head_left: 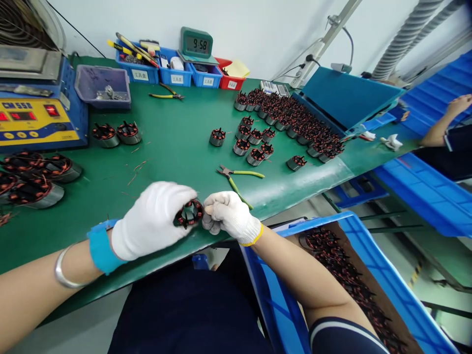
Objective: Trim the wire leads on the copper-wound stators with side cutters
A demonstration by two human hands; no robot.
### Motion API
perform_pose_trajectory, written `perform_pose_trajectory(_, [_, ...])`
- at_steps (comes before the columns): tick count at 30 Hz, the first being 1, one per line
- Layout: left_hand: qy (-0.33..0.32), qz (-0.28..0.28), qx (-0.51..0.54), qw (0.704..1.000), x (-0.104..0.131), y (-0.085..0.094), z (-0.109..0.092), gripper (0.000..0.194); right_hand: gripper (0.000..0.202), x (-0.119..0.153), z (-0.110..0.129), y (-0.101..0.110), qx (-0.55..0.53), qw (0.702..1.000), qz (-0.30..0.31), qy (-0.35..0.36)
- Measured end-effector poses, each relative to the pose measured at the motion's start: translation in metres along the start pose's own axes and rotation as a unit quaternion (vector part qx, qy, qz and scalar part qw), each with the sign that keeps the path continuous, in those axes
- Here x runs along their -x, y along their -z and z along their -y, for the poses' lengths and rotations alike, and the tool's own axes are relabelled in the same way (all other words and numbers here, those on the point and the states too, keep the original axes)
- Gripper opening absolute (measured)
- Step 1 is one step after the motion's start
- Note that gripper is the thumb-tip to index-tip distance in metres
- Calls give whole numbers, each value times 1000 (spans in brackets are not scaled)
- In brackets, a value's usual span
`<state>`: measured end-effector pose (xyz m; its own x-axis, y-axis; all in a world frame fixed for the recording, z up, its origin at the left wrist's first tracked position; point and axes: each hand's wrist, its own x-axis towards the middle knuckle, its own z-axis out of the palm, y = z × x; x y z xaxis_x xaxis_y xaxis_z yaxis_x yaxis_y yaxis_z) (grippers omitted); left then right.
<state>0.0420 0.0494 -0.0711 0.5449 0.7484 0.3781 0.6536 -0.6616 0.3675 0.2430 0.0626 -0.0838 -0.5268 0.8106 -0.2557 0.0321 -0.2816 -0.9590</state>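
Observation:
My left hand point(153, 219), in a white glove with a blue wrist band, is wrapped round a small motor stator point(189, 213) with black and copper windings, just above the table's front edge. Pinched fingers of my right hand point(228, 214), in a white glove with a yellow cuff, are close against the stator's right side. What they hold, if anything, is too small to make out. Cutters point(239, 178) with green handles lie spread on the green table point(177, 128) beyond my right hand. Several loose stators point(242, 146) stand farther back.
At the left are a yellow-fronted machine point(37, 123), stators point(35, 189) and a purple bin point(103, 86). Tool boxes point(138, 73) and a clock point(196, 43) line the back. Many stators point(295, 120) fill the right. A blue crate point(354, 221) holds more. A person's arm point(446, 118) shows far right.

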Motion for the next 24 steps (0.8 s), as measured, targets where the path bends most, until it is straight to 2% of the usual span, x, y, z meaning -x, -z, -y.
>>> perform_pose_trajectory(2, [-62, -50, -77, 994, -1, -2, 6, 32, 13, -2, 0, 0, 6, 1000, 16, -6])
perform_pose_trajectory(4, [-68, -75, -94, 990, 1, -5, 10, 31, 16, 0, 4, 3, 123, 992, 2, 37])
perform_pose_trajectory(5, [-56, -91, -92, 990, 3, -6, 11, 30, 17, 3, 7, 4, 213, 973, -23, 90])
perform_pose_trajectory(6, [-46, -102, -88, 990, 4, -7, 12, 29, 20, 5, 11, 6, 308, 937, -53, 156])
perform_pose_trajectory(8, [-26, -102, -80, 991, 7, -10, 12, 30, 31, 8, 17, 9, 473, 829, -92, 284])
perform_pose_trajectory(9, [-13, -93, -74, 993, 8, -12, 12, 32, 33, 8, 19, 9, 535, 774, -88, 327])
perform_pose_trajectory(11, [11, -54, -54, 997, 8, -14, 12, 36, 24, 6, 21, 11, 626, 692, -43, 359])
perform_pose_trajectory(12, [23, -27, -42, 998, 8, -14, 12, 37, 21, 5, 21, 12, 658, 662, -21, 357])
perform_pose_trajectory(14, [41, 22, -20, 999, 7, -14, 14, 39, 22, 4, 21, 18, 702, 624, 6, 344])
perform_pose_trajectory(17, [83, 72, -5, 994, 5, -10, 19, 41, 22, 11, 23, 38, 742, 606, -18, 287])
perform_pose_trajectory(21, [131, 102, -14, 986, 1, -3, 19, 55, 23, 24, 19, 72, 745, 636, -130, 156])
perform_pose_trajectory(22, [137, 100, -8, 986, 0, -2, 18, 62, 32, 25, 16, 78, 742, 639, -158, 130])
perform_pose_trajectory(24, [144, 95, 19, 985, -3, -2, 14, 66, 70, 25, 7, 88, 739, 636, -204, 87])
